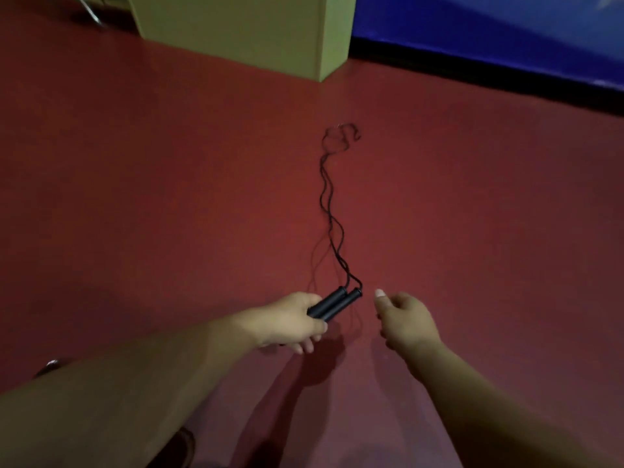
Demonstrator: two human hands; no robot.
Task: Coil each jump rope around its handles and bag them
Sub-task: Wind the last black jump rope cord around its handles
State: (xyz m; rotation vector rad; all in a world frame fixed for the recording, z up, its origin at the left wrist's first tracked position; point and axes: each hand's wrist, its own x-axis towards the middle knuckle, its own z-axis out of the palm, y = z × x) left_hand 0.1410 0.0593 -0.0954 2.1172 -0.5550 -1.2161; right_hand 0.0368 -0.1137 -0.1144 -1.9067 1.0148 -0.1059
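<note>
A: From the head view, we have the left hand point(290, 324) gripping both black cylindrical handles point(334, 304) side by side, their cord ends pointing away from us above the red floor point(135, 197).

B: And the thin black cord point(329, 211) trails off across that floor toward the green pillar point(243, 32), twisted on itself. So we judge the coiling is only about to begin.

A: Agreed. Our right hand point(403, 320) hovers just beside the handles, fingers loosely curled, holding nothing. Next it needs to catch the cord near the handles and wrap it round them.

B: We see no bag, and the cord's far loop is too faint to trace.
</note>
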